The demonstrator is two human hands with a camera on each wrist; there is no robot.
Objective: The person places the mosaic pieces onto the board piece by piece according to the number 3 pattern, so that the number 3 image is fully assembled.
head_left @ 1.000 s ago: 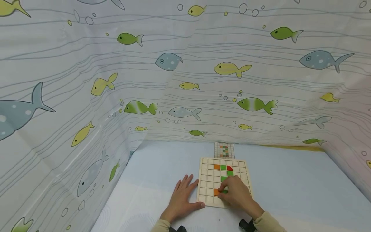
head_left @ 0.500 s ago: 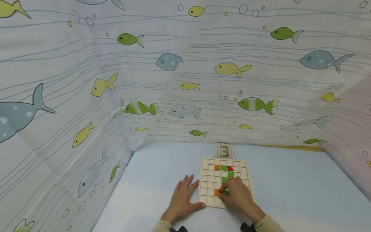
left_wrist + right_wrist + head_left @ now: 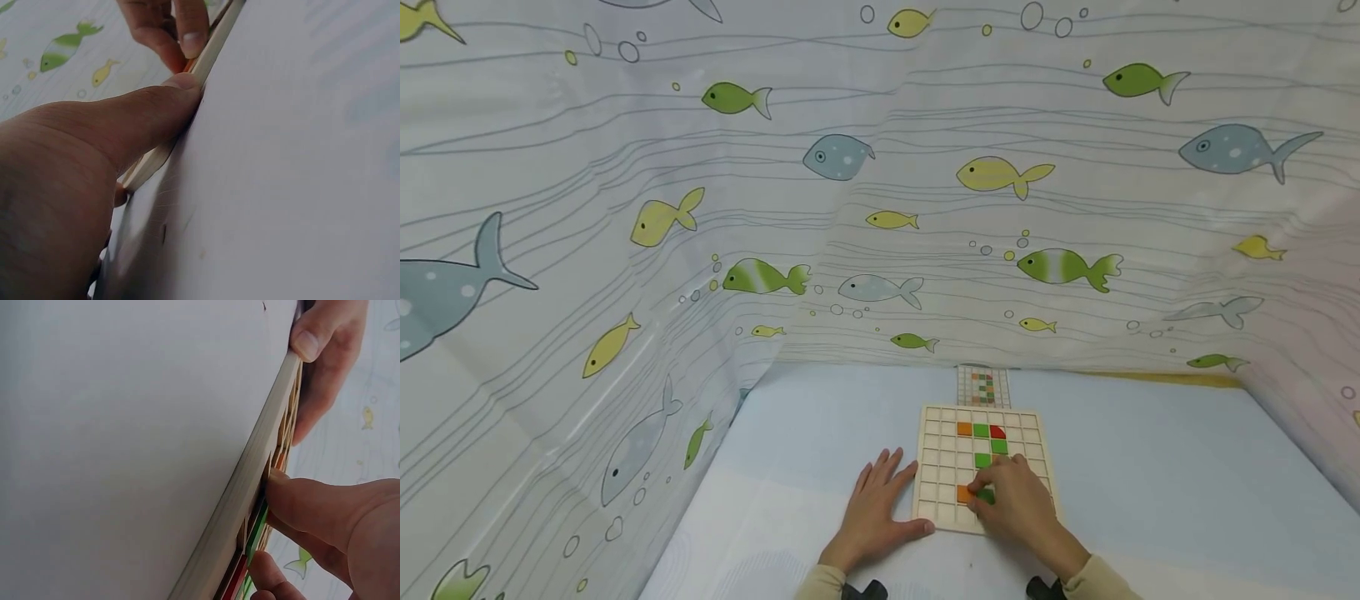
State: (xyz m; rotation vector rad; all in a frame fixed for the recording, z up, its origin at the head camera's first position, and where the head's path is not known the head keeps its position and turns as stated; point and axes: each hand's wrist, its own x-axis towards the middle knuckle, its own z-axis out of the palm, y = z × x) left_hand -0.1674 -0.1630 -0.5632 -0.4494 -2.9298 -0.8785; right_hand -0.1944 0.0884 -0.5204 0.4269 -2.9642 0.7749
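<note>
A pale wooden grid board (image 3: 936, 467) lies on the table, with several orange, green and red tiles set in its squares. My left hand (image 3: 878, 507) is spread at the board's left side, its thumb (image 3: 150, 109) along the front left corner and its index fingertip at the left edge. Over the front rows, my right hand (image 3: 1021, 500) pinches with thumb and index finger at a green tile (image 3: 987, 497), right beside an orange tile (image 3: 963, 493). In the right wrist view, the thumb (image 3: 306, 503) meets the green tile's edge, and a red tile (image 3: 234, 578) sits nearby. Part of the board is hidden under this hand.
Behind the board lies a small card (image 3: 964, 392) printed with a grid of coloured squares. A pale cloth covers the table (image 3: 1165, 483). Fish-printed curtains (image 3: 925, 250) enclose the back and sides. Dark wrist-worn devices (image 3: 867, 591) show below the hands.
Both hands keep nearly the same places, the right thumb and index finger still at the green tile. The head view has shifted slightly.
</note>
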